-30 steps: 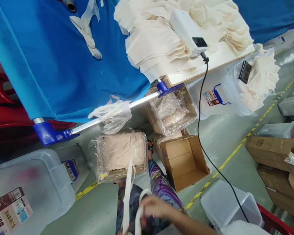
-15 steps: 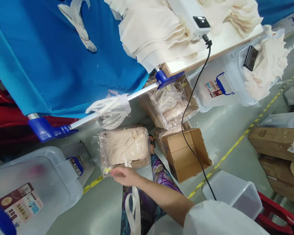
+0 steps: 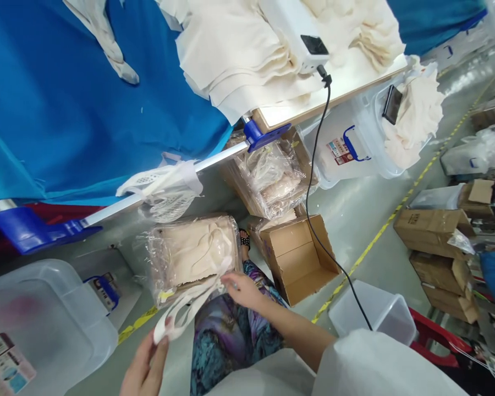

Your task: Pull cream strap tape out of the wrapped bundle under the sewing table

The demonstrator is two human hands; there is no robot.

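Your left hand [image 3: 146, 366] pinches one end of the cream strip [image 3: 187, 305]; your right hand [image 3: 243, 289] grips the other beside the plastic-wrapped bundle [image 3: 190, 253]. One strip is out; the bundle looks mostly full.

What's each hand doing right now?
Left hand: pinching the lower end of the white fabric strip.
Right hand: fingers closed on the strip's upper end.
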